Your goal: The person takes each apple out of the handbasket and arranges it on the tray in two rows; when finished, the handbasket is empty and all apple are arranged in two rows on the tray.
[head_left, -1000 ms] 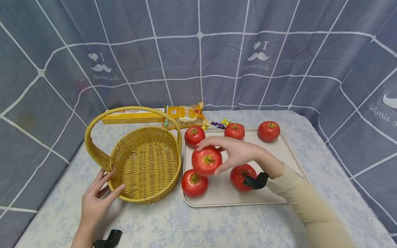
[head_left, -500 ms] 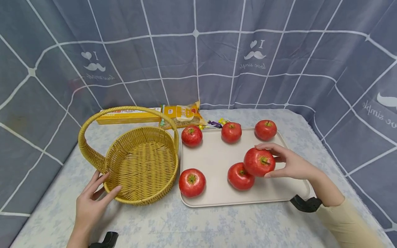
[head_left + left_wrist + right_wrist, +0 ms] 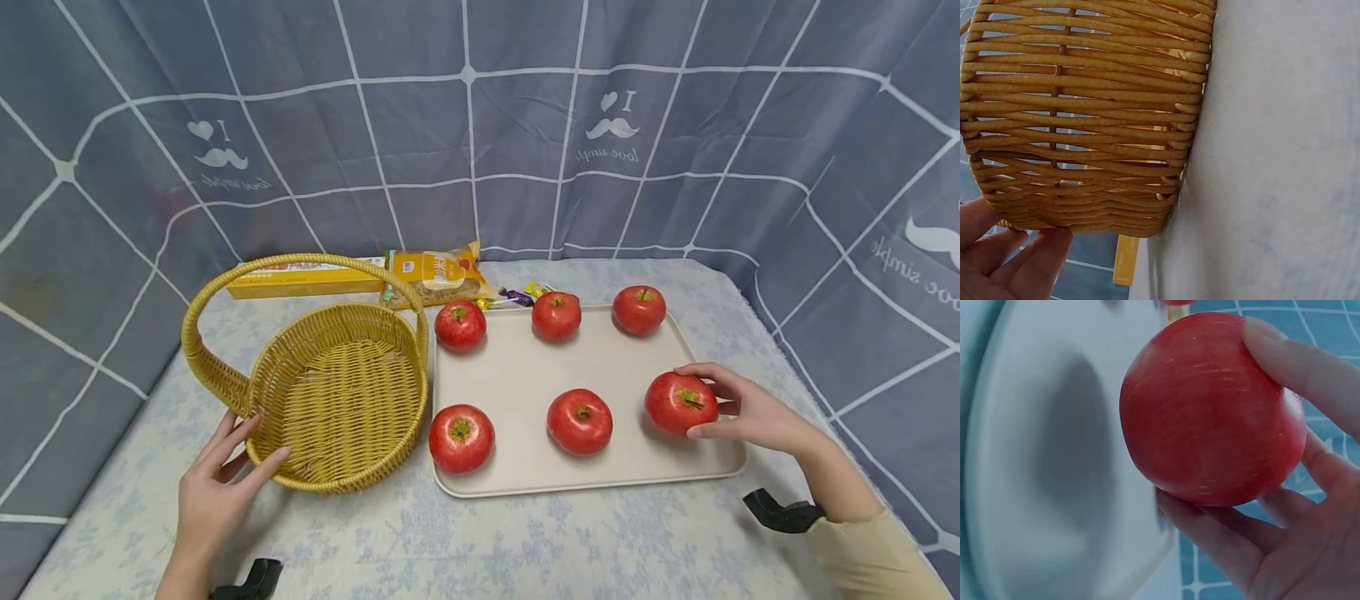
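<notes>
A round woven basket (image 3: 352, 400) with a tall arched handle stands on the left. My left hand (image 3: 217, 492) holds its near left rim, the thumb by the inner edge; in the left wrist view, fingertips (image 3: 1054, 240) touch the outer wicker (image 3: 1085, 125). Over the right end of the cream tray (image 3: 517, 375), my right hand (image 3: 750, 417) grips a red apple (image 3: 678, 404). In the right wrist view this apple (image 3: 1210, 412) hangs above the tray, apart from its shadow, thumb on one side and fingers on the other. Several other red apples, including one front centre (image 3: 580, 422), rest on the tray.
Behind the basket lie a yellow pasta box (image 3: 307, 281) and an orange food bag (image 3: 438, 275). Small wrapped candies (image 3: 517, 296) lie by the tray's back edge. A grey checked curtain (image 3: 525, 125) encloses the back and sides of the cloth-covered table (image 3: 525, 542).
My right hand has carried the apple rightward, from the tray's left part past the front centre apple, to above the tray's right end. The left hand has stayed at the basket rim.
</notes>
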A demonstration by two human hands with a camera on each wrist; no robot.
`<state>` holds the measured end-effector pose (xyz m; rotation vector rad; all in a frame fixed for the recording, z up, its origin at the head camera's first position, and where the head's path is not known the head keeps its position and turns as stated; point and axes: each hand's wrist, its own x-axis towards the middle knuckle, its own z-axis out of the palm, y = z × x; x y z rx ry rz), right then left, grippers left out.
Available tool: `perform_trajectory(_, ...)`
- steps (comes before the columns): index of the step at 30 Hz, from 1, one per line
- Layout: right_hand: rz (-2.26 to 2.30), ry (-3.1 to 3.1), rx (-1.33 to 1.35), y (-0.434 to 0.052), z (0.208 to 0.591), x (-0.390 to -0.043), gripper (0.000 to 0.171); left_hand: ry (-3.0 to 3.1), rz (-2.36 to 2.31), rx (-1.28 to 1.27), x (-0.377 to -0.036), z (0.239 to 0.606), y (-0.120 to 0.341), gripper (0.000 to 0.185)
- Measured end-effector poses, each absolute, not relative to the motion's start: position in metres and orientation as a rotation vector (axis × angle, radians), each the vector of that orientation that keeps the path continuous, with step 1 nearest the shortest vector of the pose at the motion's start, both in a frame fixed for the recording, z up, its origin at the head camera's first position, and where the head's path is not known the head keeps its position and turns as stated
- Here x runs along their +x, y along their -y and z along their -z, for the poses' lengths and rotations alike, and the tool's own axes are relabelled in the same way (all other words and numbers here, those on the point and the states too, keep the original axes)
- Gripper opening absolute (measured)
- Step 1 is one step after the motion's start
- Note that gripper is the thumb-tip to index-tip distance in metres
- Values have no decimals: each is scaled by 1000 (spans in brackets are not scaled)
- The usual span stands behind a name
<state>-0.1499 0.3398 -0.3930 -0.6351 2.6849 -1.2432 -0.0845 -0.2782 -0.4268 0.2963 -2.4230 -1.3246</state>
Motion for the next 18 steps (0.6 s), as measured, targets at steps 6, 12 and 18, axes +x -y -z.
perform_trajectory(6,1222,-2679,-570,-349,402,-148,66,2437,1302,304,-85,426,279,58)
perform_trajectory(12,1211,-2652,-546,-353,408,-149,66,2463,1292,306,-83,425,283,58)
perform_trajectory(18,1205,-2560,-622,-351,399,-152,64,2670,1146,227,-81,412,288,65)
